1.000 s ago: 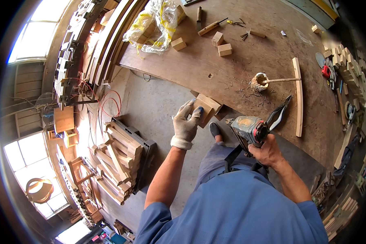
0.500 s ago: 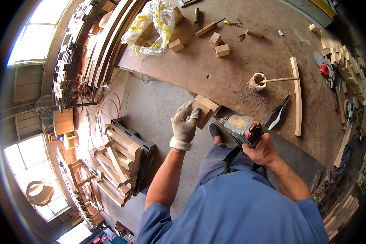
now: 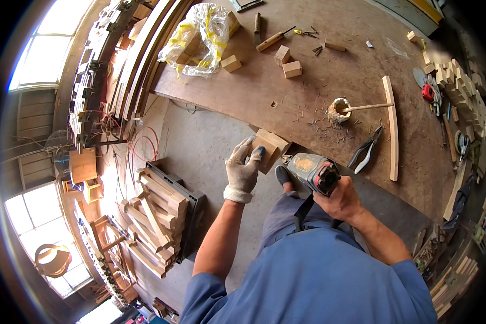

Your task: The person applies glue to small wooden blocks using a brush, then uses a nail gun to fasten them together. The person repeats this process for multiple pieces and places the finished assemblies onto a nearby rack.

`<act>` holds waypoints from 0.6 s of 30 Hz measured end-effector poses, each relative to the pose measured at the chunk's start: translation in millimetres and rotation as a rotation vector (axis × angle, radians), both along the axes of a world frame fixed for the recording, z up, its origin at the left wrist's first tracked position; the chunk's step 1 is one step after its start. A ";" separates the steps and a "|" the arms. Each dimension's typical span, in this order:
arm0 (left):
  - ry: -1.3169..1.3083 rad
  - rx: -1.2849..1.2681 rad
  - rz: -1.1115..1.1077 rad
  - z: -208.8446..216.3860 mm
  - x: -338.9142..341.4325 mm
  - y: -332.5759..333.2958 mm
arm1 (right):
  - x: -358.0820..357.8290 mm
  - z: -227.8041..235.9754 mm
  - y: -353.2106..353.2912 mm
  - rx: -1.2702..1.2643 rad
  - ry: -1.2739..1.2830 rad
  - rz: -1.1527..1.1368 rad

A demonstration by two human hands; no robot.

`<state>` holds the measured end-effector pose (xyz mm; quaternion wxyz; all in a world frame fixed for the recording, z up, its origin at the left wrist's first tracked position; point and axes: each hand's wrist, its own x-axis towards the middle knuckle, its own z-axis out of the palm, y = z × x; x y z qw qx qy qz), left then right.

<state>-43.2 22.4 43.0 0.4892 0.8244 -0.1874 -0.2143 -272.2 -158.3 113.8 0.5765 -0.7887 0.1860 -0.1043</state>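
My left hand [image 3: 241, 170], in a white glove with dark fingertips, is closed round a pale wooden block [image 3: 265, 156]. That block lies against another piece of wood [image 3: 275, 139] at the near edge of the workbench [image 3: 227, 102]. In my bare right hand [image 3: 340, 200] is a grey, drill-like power tool [image 3: 310, 168] with a worn yellowish patch and a red-trimmed rear. Its nose points left at the wood and comes close to it; whether they touch I cannot tell. Pliers [image 3: 366, 151] with dark and pale handles lie on the bench just beyond the tool.
On the bench stand a crusted pot [image 3: 338, 110] with a stick, a long wooden strip [image 3: 391, 129], scattered small fasteners, loose blocks [image 3: 292, 69] and a clear plastic bag [image 3: 200, 40]. Stacked wood [image 3: 159, 210] is at left on a dark pallet. Piled blocks [image 3: 459, 86] line the right side.
My right hand has brought the power tool slightly left, nearer the wood. The left hand keeps its hold on the block. The whole view has shifted a little.
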 end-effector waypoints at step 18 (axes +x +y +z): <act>0.000 0.009 -0.003 1.2 0.7 0.0 | 1.2 -0.9 0.6 -0.090 -0.058 -0.008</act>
